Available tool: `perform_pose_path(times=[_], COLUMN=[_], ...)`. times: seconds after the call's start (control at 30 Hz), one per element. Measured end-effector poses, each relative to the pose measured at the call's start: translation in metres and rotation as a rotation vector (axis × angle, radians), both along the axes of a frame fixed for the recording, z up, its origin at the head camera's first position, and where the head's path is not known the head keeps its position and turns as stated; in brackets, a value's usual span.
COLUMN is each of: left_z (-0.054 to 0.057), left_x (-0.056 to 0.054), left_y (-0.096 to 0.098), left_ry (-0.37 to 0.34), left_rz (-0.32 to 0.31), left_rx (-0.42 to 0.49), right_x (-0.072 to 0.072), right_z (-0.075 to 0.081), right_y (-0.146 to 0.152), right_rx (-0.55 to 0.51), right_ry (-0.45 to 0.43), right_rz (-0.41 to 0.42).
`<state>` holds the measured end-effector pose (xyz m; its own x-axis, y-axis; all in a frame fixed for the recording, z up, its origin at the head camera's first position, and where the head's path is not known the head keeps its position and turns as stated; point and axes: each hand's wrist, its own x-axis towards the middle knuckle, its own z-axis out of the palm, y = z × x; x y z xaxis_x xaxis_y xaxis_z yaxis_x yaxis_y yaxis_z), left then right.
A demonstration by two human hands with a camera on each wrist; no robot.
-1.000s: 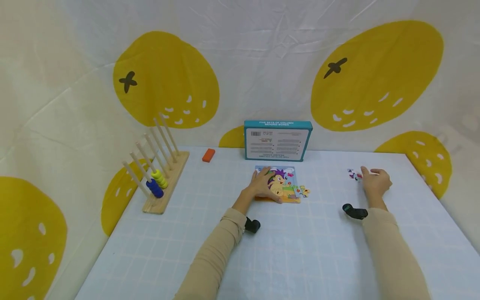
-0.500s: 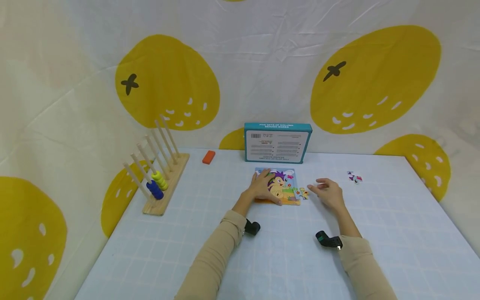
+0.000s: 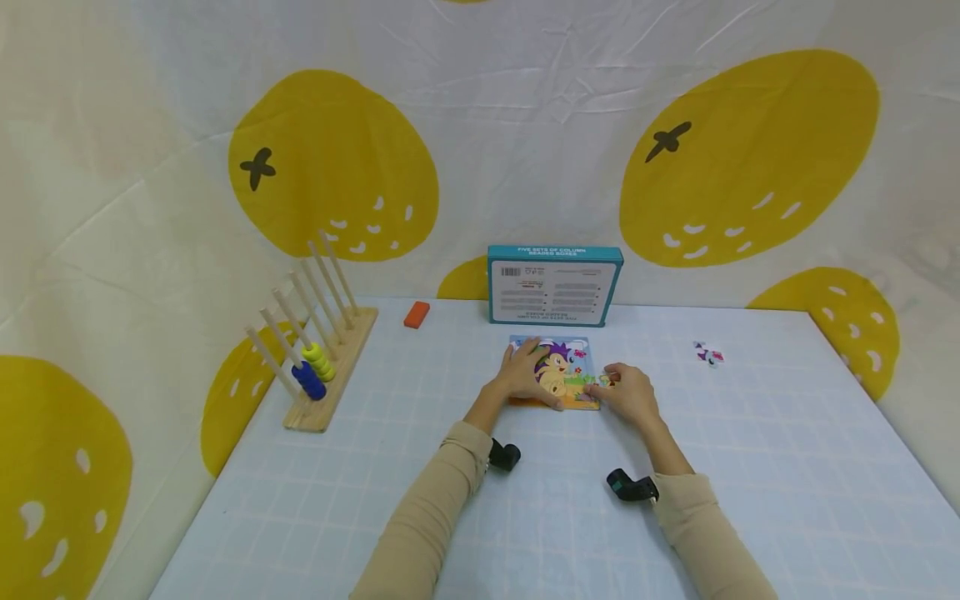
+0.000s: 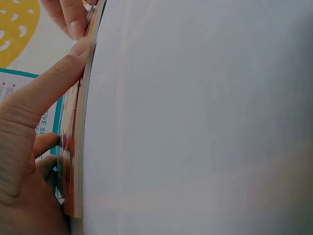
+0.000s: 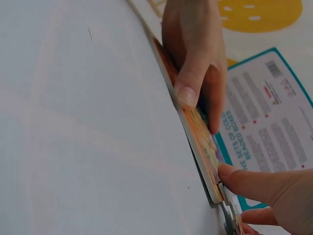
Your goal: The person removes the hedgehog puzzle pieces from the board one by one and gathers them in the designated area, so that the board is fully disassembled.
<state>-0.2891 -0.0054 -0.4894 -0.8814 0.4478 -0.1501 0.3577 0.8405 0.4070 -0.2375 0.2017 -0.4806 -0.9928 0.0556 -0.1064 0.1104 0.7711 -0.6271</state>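
Note:
A jigsaw puzzle board (image 3: 558, 379) with a purple-haired cartoon hedgehog picture lies flat on the table. My left hand (image 3: 522, 375) rests over its left part with fingers spread; the thumb (image 4: 66, 68) presses along the near edge. At the board's right edge, my right hand (image 3: 632, 396) pinches a jigsaw piece (image 3: 611, 378) between thumb and fingers. In the right wrist view, that thumb (image 5: 244, 182) touches the board's corner, and the piece (image 5: 226, 196) sticks out past it, partly hidden by the fingers. Several loose jigsaw pieces (image 3: 709, 354) lie farther right.
A teal-and-white box (image 3: 555, 287) stands upright behind the board. To the left is a wooden peg rack (image 3: 341, 358) with blue rings (image 3: 309, 380) and yellow rings (image 3: 318, 362). An orange block (image 3: 416, 314) lies near the back edge.
My right hand has moved left from the loose pieces at the right to the board's right edge, where it takes hold of the jigsaw piece there. The left hand stays in place.

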Motion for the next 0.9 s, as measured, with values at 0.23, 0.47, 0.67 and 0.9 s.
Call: perform_pose_path(times=[0.23, 0.47, 0.67, 0.9], left_z=[0.0, 0.0, -0.001, -0.001], left_x=[-0.001, 0.0, 0.0, -0.001], left_y=[0.0, -0.001, 0.0, 0.001], left_ry=[-0.007, -0.004, 0.002, -0.015], left_rz=[0.0, 0.0, 0.002, 0.004], left_rx=[-0.003, 0.002, -0.012, -0.006], right_x=[-0.002, 0.001, -0.001, -0.006], right_z=[0.001, 0.001, 0.0, 0.0], right_y=[0.001, 0.003, 0.005, 0.022], right_rx=[-0.051, -0.007, -0.055, -0.328], right_ry=[-0.023, -0.009, 0.031, -0.004], right_rz=[-0.013, -0.017, 0.042, 0.178])
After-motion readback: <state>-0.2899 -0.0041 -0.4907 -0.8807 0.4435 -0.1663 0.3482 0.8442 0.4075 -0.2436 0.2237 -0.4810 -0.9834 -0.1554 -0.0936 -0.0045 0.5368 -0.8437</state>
